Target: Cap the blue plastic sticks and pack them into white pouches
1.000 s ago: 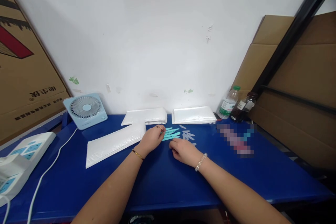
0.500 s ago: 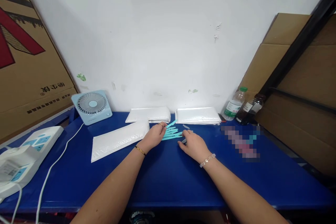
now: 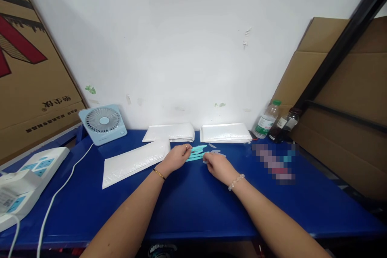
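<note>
Head view: teal strips [image 3: 199, 146] lie between left hand [image 3: 175, 159] and right hand [image 3: 220, 167], fingers curled at both; can't tell if either pinches one. Right hand partly hides pale strips [image 3: 215, 151]; white envelope [image 3: 136, 164] beside left hand, envelope stacks [image 3: 225, 132] beyond both.

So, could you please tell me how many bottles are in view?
2. The green-capped bottle stands at the far right of the blue table; the dark bottle is just to its right. No others show.
</note>
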The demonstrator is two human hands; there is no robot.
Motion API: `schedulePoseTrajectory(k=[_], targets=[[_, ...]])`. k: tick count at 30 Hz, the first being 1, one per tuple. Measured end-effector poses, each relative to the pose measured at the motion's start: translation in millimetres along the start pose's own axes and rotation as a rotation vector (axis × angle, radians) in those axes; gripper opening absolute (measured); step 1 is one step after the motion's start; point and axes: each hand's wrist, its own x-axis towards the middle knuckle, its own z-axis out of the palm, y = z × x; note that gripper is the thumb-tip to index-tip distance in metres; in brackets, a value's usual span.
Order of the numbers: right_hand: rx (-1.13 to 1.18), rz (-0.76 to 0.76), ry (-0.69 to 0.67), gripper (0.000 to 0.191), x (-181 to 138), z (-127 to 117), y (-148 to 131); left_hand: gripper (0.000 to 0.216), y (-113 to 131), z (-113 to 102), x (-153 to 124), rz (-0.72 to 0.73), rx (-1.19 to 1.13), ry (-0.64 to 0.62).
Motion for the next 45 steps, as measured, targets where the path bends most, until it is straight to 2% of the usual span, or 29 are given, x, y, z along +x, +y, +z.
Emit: schedulePoseTrajectory(k=[3,4,7,12,18,27,30,32,34,38,45], targets=[[0.406,0.137,0.116,0.014,-0.3,-8.8,22.3,0.035,-0.1,-2.6,0.4,-0.001,0.008,-0.029],[0.490,0.182,0.160,0.016,-0.5,-12.4,29.8,0.036,-0.1,-3.3,0.6,-0.003,0.006,-0.040],[0.577,0.227,0.236,0.027,-1.1,-21.5,45.1,0.038,0.2,-3.4,1.4,-0.003,-0.023,-0.075],[0.631,0.198,0.203,0.031,-0.9,-23.8,42.7,0.035,1.5,-1.5,1.0,0.011,-0.083,-0.103],[0.625,0.165,0.149,0.027,-1.2,-22.0,35.3,0.037,2.7,-1.3,0.4,0.020,-0.091,-0.145],[0.637,0.096,-0.072,0.022,-3.9,-21.5,35.1,0.034,12.8,10.2,-6.0,0.111,-0.041,-0.294],[0.566,0.101,-0.073,0.021,-7.0,-31.6,47.1,0.027,14.9,12.3,-6.4,0.134,0.102,-0.236],[0.451,0.136,-0.032,0.018,-10.0,-38.1,58.2,0.021,12.5,12.7,-5.1,0.084,0.237,-0.141],[0.324,0.159,-0.064,0.012,-12.8,-41.6,67.9,0.017,9.1,12.7,-3.1,0.024,0.357,-0.090],[0.221,0.165,-0.196,0.008,-14.4,-37.4,73.6,0.012,7.4,12.0,-0.8,0.009,0.456,-0.115],[0.280,0.167,-0.229,0.006,-10.7,-25.3,58.0,0.010,11.8,12.0,-3.1,0.014,0.393,-0.171]])
